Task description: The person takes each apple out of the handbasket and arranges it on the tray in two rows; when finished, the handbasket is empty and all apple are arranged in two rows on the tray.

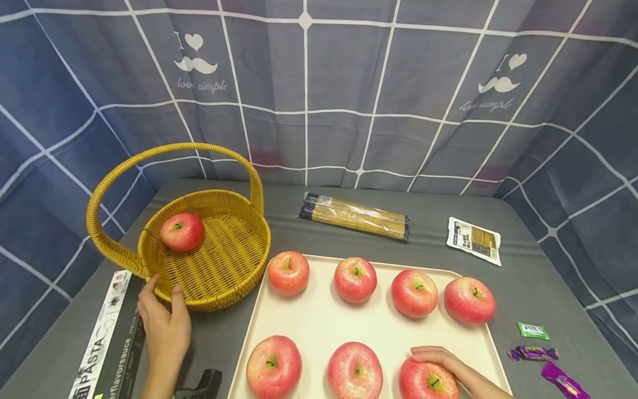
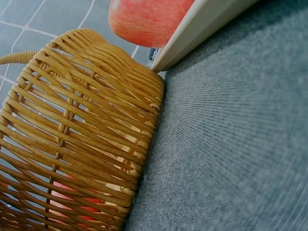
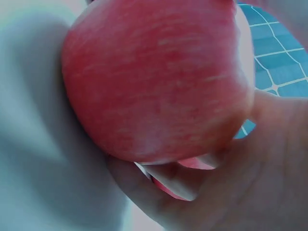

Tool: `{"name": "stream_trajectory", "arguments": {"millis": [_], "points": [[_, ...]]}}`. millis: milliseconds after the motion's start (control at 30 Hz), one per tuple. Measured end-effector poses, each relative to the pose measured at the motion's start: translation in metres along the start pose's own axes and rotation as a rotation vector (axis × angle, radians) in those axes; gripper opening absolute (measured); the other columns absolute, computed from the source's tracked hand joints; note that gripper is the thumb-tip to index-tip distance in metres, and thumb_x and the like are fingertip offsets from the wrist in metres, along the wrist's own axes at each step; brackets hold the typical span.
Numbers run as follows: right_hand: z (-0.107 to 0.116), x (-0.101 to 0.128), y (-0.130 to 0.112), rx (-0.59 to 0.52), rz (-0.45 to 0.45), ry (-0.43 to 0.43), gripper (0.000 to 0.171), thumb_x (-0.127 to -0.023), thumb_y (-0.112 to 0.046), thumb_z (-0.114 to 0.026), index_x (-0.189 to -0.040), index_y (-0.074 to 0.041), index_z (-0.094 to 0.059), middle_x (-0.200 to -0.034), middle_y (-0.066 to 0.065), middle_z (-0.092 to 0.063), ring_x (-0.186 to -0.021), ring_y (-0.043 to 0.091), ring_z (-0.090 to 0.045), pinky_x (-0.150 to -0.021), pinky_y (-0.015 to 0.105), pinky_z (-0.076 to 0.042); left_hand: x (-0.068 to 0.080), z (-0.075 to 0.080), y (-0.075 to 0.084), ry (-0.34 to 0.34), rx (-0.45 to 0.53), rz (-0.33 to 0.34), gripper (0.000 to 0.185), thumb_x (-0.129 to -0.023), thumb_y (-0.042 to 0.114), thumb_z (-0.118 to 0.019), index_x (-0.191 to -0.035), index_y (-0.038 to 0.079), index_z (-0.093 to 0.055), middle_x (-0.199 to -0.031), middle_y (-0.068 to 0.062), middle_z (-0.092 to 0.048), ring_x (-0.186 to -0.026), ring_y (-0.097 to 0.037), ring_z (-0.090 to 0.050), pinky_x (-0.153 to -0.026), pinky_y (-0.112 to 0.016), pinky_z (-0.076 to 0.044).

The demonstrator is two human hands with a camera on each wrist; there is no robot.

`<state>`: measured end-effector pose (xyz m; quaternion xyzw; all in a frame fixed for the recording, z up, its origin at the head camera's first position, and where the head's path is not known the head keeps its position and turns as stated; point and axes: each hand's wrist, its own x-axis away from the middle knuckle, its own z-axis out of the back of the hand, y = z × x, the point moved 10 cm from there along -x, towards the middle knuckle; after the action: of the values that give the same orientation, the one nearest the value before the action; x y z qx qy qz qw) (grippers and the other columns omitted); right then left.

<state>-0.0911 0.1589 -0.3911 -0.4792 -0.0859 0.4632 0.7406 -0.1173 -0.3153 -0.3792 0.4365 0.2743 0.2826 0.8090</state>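
In the head view my right hand (image 1: 451,366) grips a red apple (image 1: 432,382) at the near right of the cream tray (image 1: 379,335). The right wrist view shows its fingers (image 3: 159,192) curled round the apple (image 3: 159,86), close to the pale tray surface. At the left, my left hand (image 1: 164,327) has its thumb and finger spread against the near side of the yellow wicker basket (image 1: 224,296), fingertips right at the rim. One apple (image 1: 182,233) lies inside the basket, toward its left. In the left wrist view the basket's woven wall (image 2: 82,120) fills the left side, and no fingers show.
More apples stand in two rows on the tray, among them a far-left apple (image 1: 289,273). A pasta box (image 1: 112,338) lies by the left hand, near a black object (image 1: 201,385). Behind are a noodle pack (image 1: 356,216) and a white pouch (image 1: 473,241); wrapped candies (image 1: 533,353) lie right.
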Motion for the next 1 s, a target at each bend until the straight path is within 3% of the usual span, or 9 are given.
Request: {"name": "stream_trajectory", "arguments": {"millis": [67,233,300,433,533,600,700,867,1000], "points": [[0.001,0.001,0.0,0.053,-0.033,0.018,0.069,-0.07,-0.001,-0.066,-0.132,0.006,-0.037,-0.135,0.014,-0.04,-0.13,0.005,-0.033,-0.101,0.008,-0.025,-0.001,-0.001,0.0,-0.006,-0.002,0.0,0.049,-0.093,0.024,-0.039,-0.138,0.01,-0.026,-0.137,-0.026,-0.026,-0.128,-0.047,-0.026,-0.099,-0.061,-0.021],[0.019,-0.004,-0.01,0.119,-0.092,0.025,0.078,-0.068,-0.009,-0.071,-0.135,0.006,-0.032,-0.138,0.011,-0.038,-0.128,0.003,-0.036,-0.09,0.018,-0.04,-0.001,-0.001,0.002,-0.003,-0.002,-0.017,0.049,-0.093,0.022,-0.04,-0.138,0.01,-0.027,-0.134,-0.027,-0.028,-0.126,-0.048,-0.027,-0.098,-0.06,-0.022],[0.034,-0.012,-0.021,0.118,-0.067,0.041,0.081,-0.068,-0.011,-0.072,-0.134,0.01,-0.03,-0.139,0.013,-0.037,-0.127,0.006,-0.038,-0.088,0.021,-0.042,-0.001,-0.002,0.003,-0.01,-0.006,-0.022,0.049,-0.093,0.022,-0.04,-0.138,0.01,-0.026,-0.133,-0.028,-0.028,-0.124,-0.049,-0.028,-0.097,-0.06,-0.023],[0.065,-0.043,-0.045,0.212,-0.04,0.129,0.084,-0.063,-0.009,-0.076,-0.133,0.009,-0.034,-0.136,0.012,-0.042,-0.122,0.009,-0.042,-0.094,0.014,-0.035,0.001,-0.004,0.005,-0.014,-0.006,-0.029,0.049,-0.092,0.022,-0.04,-0.138,0.01,-0.026,-0.131,-0.028,-0.029,-0.121,-0.05,-0.03,-0.094,-0.06,-0.023],[0.08,-0.083,-0.055,0.313,-0.094,0.167,0.078,-0.065,-0.009,-0.077,-0.134,-0.005,-0.04,-0.133,0.002,-0.046,-0.118,0.005,-0.046,-0.096,0.011,-0.033,0.001,-0.002,0.007,-0.004,-0.007,-0.034,0.048,-0.092,0.022,-0.039,-0.137,0.01,-0.027,-0.13,-0.028,-0.029,-0.12,-0.05,-0.031,-0.092,-0.06,-0.024],[0.082,-0.117,-0.056,0.33,-0.12,0.155,0.068,-0.072,-0.012,-0.074,-0.132,-0.014,-0.044,-0.131,-0.004,-0.048,-0.117,0.004,-0.047,-0.095,0.015,-0.037,0.0,-0.001,0.007,0.002,-0.008,-0.039,0.048,-0.092,0.022,-0.039,-0.137,0.01,-0.027,-0.13,-0.028,-0.03,-0.119,-0.05,-0.031,-0.092,-0.06,-0.024],[0.076,-0.175,-0.053,0.256,-0.126,0.089,0.056,-0.079,-0.018,-0.069,-0.13,-0.02,-0.046,-0.131,-0.008,-0.049,-0.119,0.005,-0.046,-0.098,0.023,-0.038,-0.001,0.001,0.008,0.006,-0.006,-0.046,0.048,-0.092,0.021,-0.039,-0.137,0.009,-0.027,-0.129,-0.029,-0.03,-0.118,-0.051,-0.031,-0.091,-0.06,-0.024],[0.046,-0.28,-0.038,0.087,-0.071,-0.013,0.047,-0.084,-0.025,-0.064,-0.127,-0.019,-0.049,-0.127,-0.005,-0.054,-0.118,0.008,-0.05,-0.099,0.027,-0.04,-0.003,0.001,0.005,0.011,0.005,-0.039,0.048,-0.092,0.022,-0.04,-0.137,0.01,-0.028,-0.132,-0.028,-0.029,-0.122,-0.049,-0.03,-0.095,-0.06,-0.023],[0.007,-0.354,-0.02,0.113,-0.082,-0.064,0.044,-0.085,-0.03,-0.061,-0.126,-0.016,-0.051,-0.122,-0.002,-0.058,-0.11,0.007,-0.055,-0.093,0.021,-0.043,0.0,0.001,0.002,0.013,0.021,-0.03,0.049,-0.092,0.022,-0.041,-0.137,0.009,-0.028,-0.136,-0.027,-0.027,-0.127,-0.046,-0.027,-0.1,-0.059,-0.021]]}}
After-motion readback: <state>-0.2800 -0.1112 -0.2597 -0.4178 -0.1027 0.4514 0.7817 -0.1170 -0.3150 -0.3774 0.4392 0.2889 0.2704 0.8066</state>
